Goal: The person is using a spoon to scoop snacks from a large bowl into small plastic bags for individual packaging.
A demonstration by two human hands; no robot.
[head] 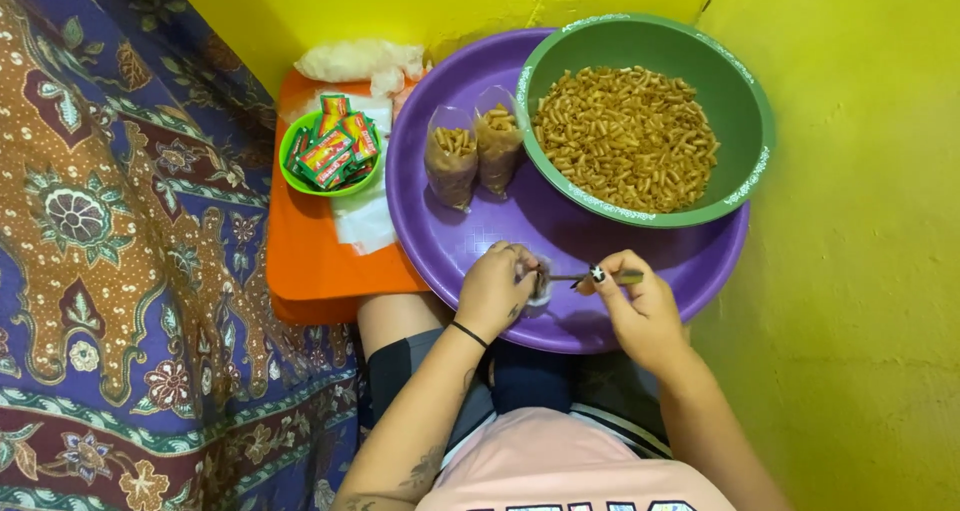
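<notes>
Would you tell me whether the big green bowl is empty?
No, the big green bowl on the purple tray is filled with small brown snack sticks.

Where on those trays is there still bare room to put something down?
The orange tray is bare along its near edge, below the small green bowl of sachets and left of the white paper. The purple tray has a free strip at its left, beside the two filled bags. Its far right is crowded by the big green bowl; its near middle by both hands.

Yellow walls (840,271) meet in a corner; patterned purple-brown cloth (120,271) spreads beside them.
</notes>
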